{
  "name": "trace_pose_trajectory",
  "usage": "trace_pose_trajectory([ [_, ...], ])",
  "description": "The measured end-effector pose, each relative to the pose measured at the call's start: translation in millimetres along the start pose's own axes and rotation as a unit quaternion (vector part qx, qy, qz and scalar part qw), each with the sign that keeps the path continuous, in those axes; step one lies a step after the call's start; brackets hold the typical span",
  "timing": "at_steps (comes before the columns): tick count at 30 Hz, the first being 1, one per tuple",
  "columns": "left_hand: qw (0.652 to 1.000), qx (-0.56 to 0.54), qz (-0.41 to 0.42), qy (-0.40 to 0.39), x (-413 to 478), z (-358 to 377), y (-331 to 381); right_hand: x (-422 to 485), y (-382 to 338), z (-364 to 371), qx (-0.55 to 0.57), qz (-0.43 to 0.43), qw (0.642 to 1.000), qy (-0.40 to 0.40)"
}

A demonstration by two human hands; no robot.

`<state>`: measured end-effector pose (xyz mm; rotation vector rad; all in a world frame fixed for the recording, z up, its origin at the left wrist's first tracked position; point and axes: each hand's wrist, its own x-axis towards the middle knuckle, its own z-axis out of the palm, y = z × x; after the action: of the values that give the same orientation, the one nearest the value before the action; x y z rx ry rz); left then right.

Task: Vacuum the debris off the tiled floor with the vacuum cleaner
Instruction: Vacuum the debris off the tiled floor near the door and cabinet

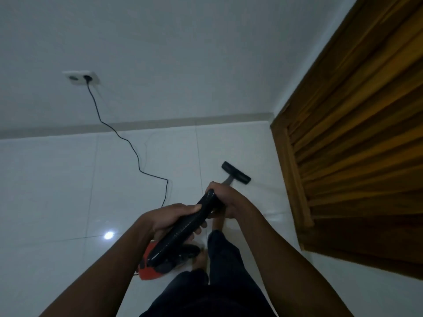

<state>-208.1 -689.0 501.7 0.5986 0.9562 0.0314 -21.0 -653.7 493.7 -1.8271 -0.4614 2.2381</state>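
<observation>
Both hands are closed round the black hose (183,227): the left hand (170,219) curls its fingers over the middle, and the right hand (225,200) grips the upper end just ahead. Beyond the right hand the black floor head (236,173) rests on the white tiled floor (57,191) near a wooden door (354,145), and the red vacuum cleaner (150,269) sits below the left hand. Left of the hands, a black cord (136,156) trails up to a wall socket (82,77).
</observation>
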Motion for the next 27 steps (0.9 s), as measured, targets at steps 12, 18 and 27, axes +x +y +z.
trace_pose_trajectory([
  [12,0.996,-0.038,-0.01,0.075,48,-32,81,66,-103,-30,-0.068,0.029,0.997,-0.032],
  [18,0.995,-0.044,0.009,0.084,80,-39,137,91,-158,-62,-0.026,0.006,1.0,-0.002],
  [27,0.978,0.017,0.058,0.197,120,-37,213,114,-225,-100,0.068,-0.002,0.997,0.022],
])
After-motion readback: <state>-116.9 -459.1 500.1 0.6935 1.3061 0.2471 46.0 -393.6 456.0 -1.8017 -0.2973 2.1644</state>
